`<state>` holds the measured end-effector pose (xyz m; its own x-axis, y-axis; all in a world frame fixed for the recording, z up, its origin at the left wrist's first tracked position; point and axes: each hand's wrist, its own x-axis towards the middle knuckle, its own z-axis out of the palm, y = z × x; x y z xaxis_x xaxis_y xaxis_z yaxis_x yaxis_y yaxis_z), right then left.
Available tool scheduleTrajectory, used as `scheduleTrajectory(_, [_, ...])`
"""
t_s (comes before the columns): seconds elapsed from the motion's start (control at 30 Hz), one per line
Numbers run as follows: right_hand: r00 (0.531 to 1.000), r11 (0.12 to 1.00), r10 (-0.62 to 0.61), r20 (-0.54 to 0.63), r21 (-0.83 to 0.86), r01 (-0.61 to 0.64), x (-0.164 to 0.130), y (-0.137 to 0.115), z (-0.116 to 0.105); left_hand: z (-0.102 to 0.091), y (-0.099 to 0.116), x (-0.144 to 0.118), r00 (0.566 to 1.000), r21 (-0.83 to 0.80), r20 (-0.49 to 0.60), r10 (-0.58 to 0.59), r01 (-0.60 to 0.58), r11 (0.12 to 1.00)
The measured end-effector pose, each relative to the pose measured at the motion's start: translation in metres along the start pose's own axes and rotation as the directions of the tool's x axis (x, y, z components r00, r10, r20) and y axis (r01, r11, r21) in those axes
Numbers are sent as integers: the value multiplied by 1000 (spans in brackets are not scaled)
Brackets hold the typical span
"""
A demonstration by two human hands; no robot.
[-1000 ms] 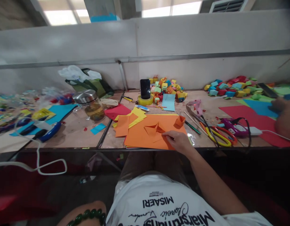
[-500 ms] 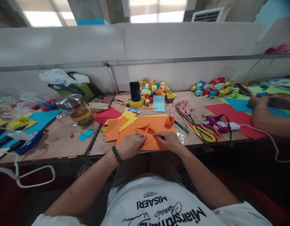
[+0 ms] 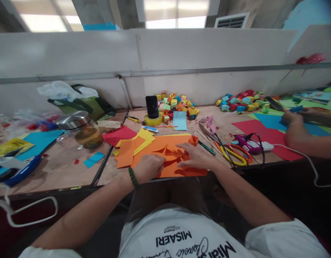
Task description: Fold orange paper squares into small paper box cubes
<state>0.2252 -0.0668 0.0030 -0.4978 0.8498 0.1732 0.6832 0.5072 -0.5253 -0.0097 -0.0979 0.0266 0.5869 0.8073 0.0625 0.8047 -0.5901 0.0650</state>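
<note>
Orange paper (image 3: 173, 157) beneath both hands' grip

Left hand (image 3: 149, 167) and right hand (image 3: 195, 156) both press on folded orange paper (image 3: 172, 157) at the table (image 3: 66, 172) edge.

Orange sheet (image 3: 178, 168); beside it yellow paper (image 3: 145, 137), red paper (image 3: 118, 134), yellow-and-orange scissors (image 3: 231, 153). Left wrist wears green beads (image 3: 133, 177).

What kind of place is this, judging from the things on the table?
Probably a shared paper-craft workbench: sheets of orange paper under both hands, piles of small folded paper cubes, scissors, and another person's arm nearby.
</note>
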Motion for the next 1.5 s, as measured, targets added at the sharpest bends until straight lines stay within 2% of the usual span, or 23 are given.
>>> scheduleTrajectory(0.1, [999, 983, 20, -44, 185, -12, 15, 3, 5, -6, -21, 9, 983, -303, -145, -112, 63, 951])
scheduleTrajectory(0.17, [997, 926, 28, -79, 379, 4, 32, 3, 10, -14, -35, 16, 966, -470, -208, -154, 39, 882])
scheduleTrajectory(0.23, [990, 849, 31, -135, 526, 45, 53, -1, 10, -25, -49, 24, 935, -556, -310, -171, -32, 831])
scheduleTrajectory(0.3, [964, 838, -4, -266, 526, 148, 74, -8, 3, -36, -64, 34, 876, -592, -438, -203, -111, 798])
scheduleTrajectory(0.37, [911, 860, -81, -404, 434, 269, 92, -15, -7, -42, -81, 44, 820, -641, -492, -292, -115, 759])
scheduleTrajectory(0.4, [881, 870, -129, -455, 375, 321, 100, -18, -10, -42, -89, 49, 826, -689, -459, -327, -98, 718])
scheduleTrajectory(0.43, [855, 875, -174, -489, 322, 362, 107, -19, -12, -40, -97, 53, 860, -755, -385, -336, -84, 651])
scheduleTrajectory(0.5, [824, 878, -235, -516, 250, 408, 117, -17, -7, -31, -108, 59, 920, -876, -243, -307, -72, 476])
scheduleTrajectory(0.53, [817, 879, -246, -522, 235, 414, 120, -14, -1, -24, -112, 61, 939, -916, -210, -271, -92, 390])
scheduleTrajectory(0.6, [810, 876, -265, -523, 220, 429, 124, -6, 14, -10, -115, 62, 948, -952, -214, -234, -149, 269])
scheduleTrajectory(0.67, [804, 867, -304, -511, 202, 457, 123, 3, 27, 2, -115, 61, 952, -967, -209, -222, -167, 192])
scheduleTrajectory(0.83, [822, 865, -359, -442, 175, 471, 118, 12, 35, 16, -111, 56, 964, -981, -152, -219, -120, 152])
scheduleTrajectory(1.0, [826, 842, -301, -478, 273, 465, 116, 10, 35, 18, -104, 56, 960, -984, -175, -220, -177, 12])
scheduleTrajectory(1.07, [835, 838, -297, -463, 294, 460, 114, 8, 35, 20, -103, 56, 954, -984, -180, -241, -176, 37])
scheduleTrajectory(1.2, [838, 862, -349, -420, 207, 462, 110, 2, 31, 26, -102, 57, 939, -989, -138, -314, -114, 95])
scheduleTrajectory(1.33, [812, 831, -376, -447, 224, 508, 111, -2, 31, 26, -101, 57, 904, -992, -129, -407, -114, 61])
scheduleTrajectory(1.5, [848, 793, -271, -456, 393, 465, 117, -1, 38, 24, -99, 56, 890, -989, -131, -437, -149, -7])
